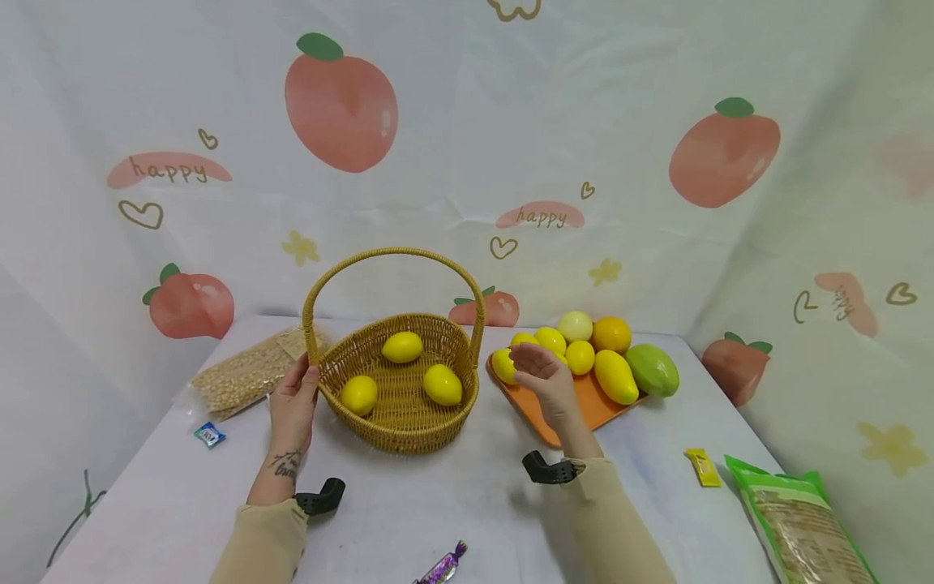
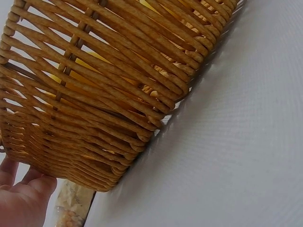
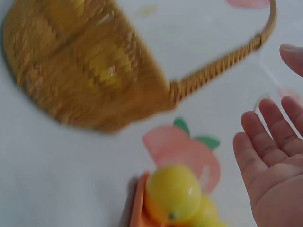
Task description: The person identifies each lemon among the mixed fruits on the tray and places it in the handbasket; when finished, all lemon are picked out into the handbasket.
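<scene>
A wicker basket (image 1: 409,440) with a tall arched handle stands on the left half of the table, three lemons (image 1: 442,384) lying inside it. My left hand (image 1: 293,410) holds the basket's left side by the foot of the handle. Its fingertips also show at the woven wall in the left wrist view, low at the left. To the basket's right, my right hand (image 1: 552,388) is raised with nothing in it, fingers extended, overlapping the orange tray (image 1: 536,415) in the head view. The right wrist view shows its palm and spread fingers (image 3: 279,137) apart from the basket.
Several yellow fruits, an orange (image 1: 611,334), a mango (image 1: 616,377) and a green papaya-like fruit (image 1: 652,370) crowd the tray. A bag of pale grains (image 1: 248,375) lies behind my left hand. Wrapped sweets (image 1: 210,435) and a green-edged bag (image 1: 799,527) lie around.
</scene>
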### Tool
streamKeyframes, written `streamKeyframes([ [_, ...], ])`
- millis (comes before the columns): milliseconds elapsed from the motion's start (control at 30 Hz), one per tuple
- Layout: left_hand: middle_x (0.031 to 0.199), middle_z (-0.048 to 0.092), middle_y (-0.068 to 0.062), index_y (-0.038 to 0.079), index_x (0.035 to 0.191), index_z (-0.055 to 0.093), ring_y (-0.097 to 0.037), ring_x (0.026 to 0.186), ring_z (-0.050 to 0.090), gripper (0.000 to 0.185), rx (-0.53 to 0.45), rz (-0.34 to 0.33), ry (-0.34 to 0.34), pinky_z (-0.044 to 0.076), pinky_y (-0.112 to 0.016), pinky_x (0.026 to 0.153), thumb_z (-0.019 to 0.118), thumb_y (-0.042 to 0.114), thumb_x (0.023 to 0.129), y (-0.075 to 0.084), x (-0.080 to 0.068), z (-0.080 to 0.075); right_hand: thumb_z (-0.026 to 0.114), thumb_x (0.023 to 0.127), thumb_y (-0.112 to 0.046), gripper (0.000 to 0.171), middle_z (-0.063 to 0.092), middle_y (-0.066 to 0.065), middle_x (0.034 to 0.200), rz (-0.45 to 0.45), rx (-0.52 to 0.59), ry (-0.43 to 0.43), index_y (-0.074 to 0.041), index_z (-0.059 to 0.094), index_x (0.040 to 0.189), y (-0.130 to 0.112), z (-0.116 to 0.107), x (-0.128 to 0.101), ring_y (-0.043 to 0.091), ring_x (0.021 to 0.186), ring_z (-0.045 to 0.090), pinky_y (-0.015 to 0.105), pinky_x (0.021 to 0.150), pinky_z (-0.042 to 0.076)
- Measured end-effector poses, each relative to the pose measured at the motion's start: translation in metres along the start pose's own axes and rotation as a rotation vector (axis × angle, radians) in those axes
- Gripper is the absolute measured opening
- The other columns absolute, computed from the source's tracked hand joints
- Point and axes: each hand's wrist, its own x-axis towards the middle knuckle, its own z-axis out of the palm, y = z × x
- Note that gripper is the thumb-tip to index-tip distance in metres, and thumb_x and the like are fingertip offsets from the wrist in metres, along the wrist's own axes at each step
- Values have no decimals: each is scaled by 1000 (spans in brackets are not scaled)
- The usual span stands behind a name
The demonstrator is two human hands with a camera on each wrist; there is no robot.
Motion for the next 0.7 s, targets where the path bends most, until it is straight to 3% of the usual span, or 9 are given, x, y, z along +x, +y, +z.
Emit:
streamKeyframes([
  [233,129,49,6,13,141,41,-5,117,45,54,2,-6,-2,35,-24,105,52,33,92,0,0,0,60,82,10,46,49,24,130,88,-15,136,5,48,126,19,-14,9,28,120,47,25,99,43],
  [400,134,46,3,15,142,39,-7,122,42,54,28,-16,-18,32,-28,108,50,35,93,-1,-1,-1,63,83,2,48,46,19,134,126,-74,168,2,46,128,34,-17,20,28,126,41,38,110,32],
  [567,134,46,4,15,142,38,-7,121,43,54,21,-12,-16,34,-26,107,50,34,93,-2,-1,-1,66,84,-8,47,47,11,134,190,-130,205,-5,48,128,45,-15,33,24,125,41,38,109,34],
  [700,136,45,1,15,142,39,-5,118,44,54,15,-11,-8,36,-23,105,51,34,92,-1,0,-1,66,83,-7,49,48,13,134,183,-127,204,-2,48,128,50,-9,43,25,126,41,37,108,34],
])
